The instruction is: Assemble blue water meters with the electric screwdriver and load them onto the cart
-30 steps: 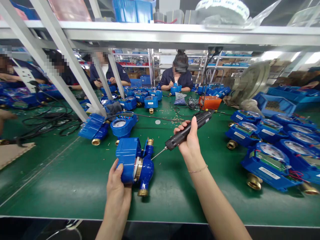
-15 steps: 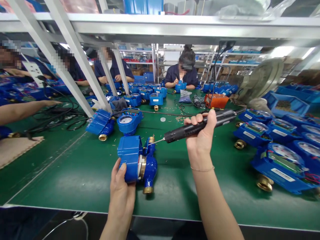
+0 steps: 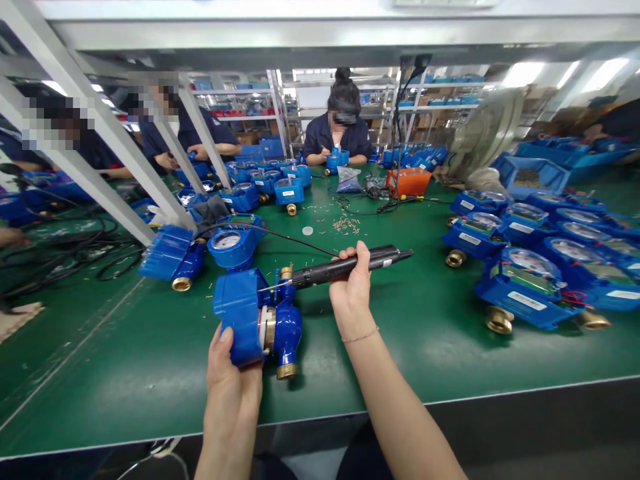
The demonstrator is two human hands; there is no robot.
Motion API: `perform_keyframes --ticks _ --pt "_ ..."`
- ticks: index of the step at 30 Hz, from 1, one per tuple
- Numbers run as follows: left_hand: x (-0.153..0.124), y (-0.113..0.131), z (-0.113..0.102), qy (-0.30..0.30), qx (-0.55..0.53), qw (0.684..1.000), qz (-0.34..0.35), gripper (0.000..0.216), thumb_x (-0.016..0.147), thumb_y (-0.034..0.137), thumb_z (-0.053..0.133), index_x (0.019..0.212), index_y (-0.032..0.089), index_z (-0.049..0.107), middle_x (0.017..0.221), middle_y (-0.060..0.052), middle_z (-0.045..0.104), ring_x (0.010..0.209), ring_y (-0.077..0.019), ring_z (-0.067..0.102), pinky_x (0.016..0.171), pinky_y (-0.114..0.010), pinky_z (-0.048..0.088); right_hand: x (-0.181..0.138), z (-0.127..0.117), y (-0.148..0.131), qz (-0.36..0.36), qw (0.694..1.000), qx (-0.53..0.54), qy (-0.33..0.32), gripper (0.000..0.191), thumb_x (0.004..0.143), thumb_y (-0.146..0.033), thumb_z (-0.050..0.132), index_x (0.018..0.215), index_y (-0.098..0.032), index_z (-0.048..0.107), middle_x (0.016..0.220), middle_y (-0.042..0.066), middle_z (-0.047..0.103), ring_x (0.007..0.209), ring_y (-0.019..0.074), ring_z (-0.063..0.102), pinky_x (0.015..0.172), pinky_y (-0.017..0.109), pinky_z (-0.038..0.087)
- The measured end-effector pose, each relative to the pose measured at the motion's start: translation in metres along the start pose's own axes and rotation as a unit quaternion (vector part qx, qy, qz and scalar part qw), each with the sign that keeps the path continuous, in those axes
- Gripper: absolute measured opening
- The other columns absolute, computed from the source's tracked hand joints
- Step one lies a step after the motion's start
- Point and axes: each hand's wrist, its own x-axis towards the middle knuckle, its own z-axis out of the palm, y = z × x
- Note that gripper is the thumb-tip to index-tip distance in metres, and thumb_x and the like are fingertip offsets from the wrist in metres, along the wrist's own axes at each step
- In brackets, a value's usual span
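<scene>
A blue water meter [image 3: 240, 313] with brass threaded ends lies tipped on its side on the green bench, its blue housing towards the left. My left hand [image 3: 233, 373] is closed around the lower left of that housing, thumb on the near face. In my right hand [image 3: 353, 287] is a black electric screwdriver [image 3: 325, 270], held nearly level and pointing left. Its thin bit reaches past the upper brass fitting to the housing's upper right side. Whether the tip sits in a screw I cannot tell.
Loose screws [image 3: 347, 225] and a clear disc [image 3: 307, 231] lie beyond the meter. Rows of open blue meters [image 3: 530, 287] stand at the right. An orange box [image 3: 407, 181] is farther back. White shelf posts [image 3: 100, 120] slant down at the left. A co-worker [image 3: 337, 133] sits opposite.
The screwdriver has moved left and its bit now reaches the meter's housing. My left hand keeps its hold on the meter. The view has shifted to the right.
</scene>
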Motion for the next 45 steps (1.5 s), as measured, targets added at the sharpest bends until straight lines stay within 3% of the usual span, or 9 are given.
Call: perform_keyframes --ticks 7,19,28,34,37,41,45 --pt "-0.013 0.012 0.011 -0.003 -0.003 1.000 -0.016 0.027 0.078 0.036 0.060 0.102 0.024 0.066 0.109 -0.001 0.067 0.116 -0.0266 0.056 0.111 -0.054 0.034 -0.006 0.000 0.005 0.012 1.000 0.022 0.016 0.030 0.070 -0.033 0.073 0.081 -0.023 0.047 0.065 -0.011 0.051 0.057 0.0063 0.051 0.061 0.021 0.045" --pt "-0.014 0.013 0.001 -0.021 0.026 0.999 -0.001 0.032 0.078 0.041 0.062 0.106 0.026 0.068 0.116 0.000 0.067 0.124 -0.0290 0.051 0.102 -0.046 0.048 -0.021 0.004 -0.004 -0.026 0.999 0.014 -0.046 0.024 0.077 -0.032 0.068 0.083 -0.024 0.047 0.064 -0.009 0.049 0.058 0.0070 0.049 0.065 0.021 0.043" --pt "-0.017 0.010 0.006 -0.015 0.031 0.999 -0.003 0.033 0.078 0.041 0.061 0.106 0.026 0.067 0.118 0.000 0.067 0.125 -0.0283 0.051 0.105 -0.046 0.045 -0.038 0.009 -0.004 -0.031 0.995 -0.024 -0.093 0.020 0.080 -0.029 0.065 0.080 -0.024 0.046 0.062 -0.008 0.049 0.057 0.0070 0.050 0.065 0.022 0.045" --pt "-0.017 0.000 0.016 0.005 0.018 1.000 -0.005 0.038 0.078 0.045 0.058 0.108 0.023 0.065 0.115 -0.004 0.067 0.120 -0.0323 0.054 0.100 -0.052 0.048 -0.040 0.003 0.007 0.008 0.998 0.002 -0.055 0.022 0.078 -0.031 0.069 0.080 -0.023 0.048 0.064 -0.009 0.051 0.059 0.0066 0.051 0.064 0.021 0.046" --pt "-0.019 -0.006 0.019 -0.002 0.019 1.000 0.002 0.037 0.078 0.046 0.058 0.108 0.024 0.065 0.114 -0.004 0.067 0.119 -0.0304 0.055 0.099 -0.047 0.049 -0.036 -0.002 0.007 0.040 0.999 0.017 -0.016 0.026 0.076 -0.033 0.071 0.084 -0.023 0.049 0.066 -0.009 0.050 0.059 0.0072 0.050 0.066 0.024 0.049" --pt "-0.017 -0.015 0.010 -0.059 0.012 0.998 0.035 0.043 0.076 0.045 0.064 0.116 0.031 0.060 0.114 0.000 0.065 0.113 -0.0263 0.058 0.092 -0.042 0.054 -0.032 -0.005 0.004 0.055 0.998 0.021 -0.015 0.026 0.075 -0.033 0.072 0.085 -0.023 0.050 0.065 -0.010 0.049 0.059 0.0075 0.050 0.066 0.026 0.051" --pt "-0.012 -0.023 -0.001 -0.038 0.001 0.996 0.075 0.056 0.075 0.038 0.069 0.127 0.037 0.051 0.119 0.002 0.063 0.107 -0.0219 0.060 0.088 -0.036 0.054 -0.029 -0.008 0.004 0.076 0.996 0.045 -0.017 0.027 0.074 -0.031 0.074 0.083 -0.023 0.049 0.065 -0.010 0.048 0.058 0.0061 0.049 0.064 0.023 0.050"
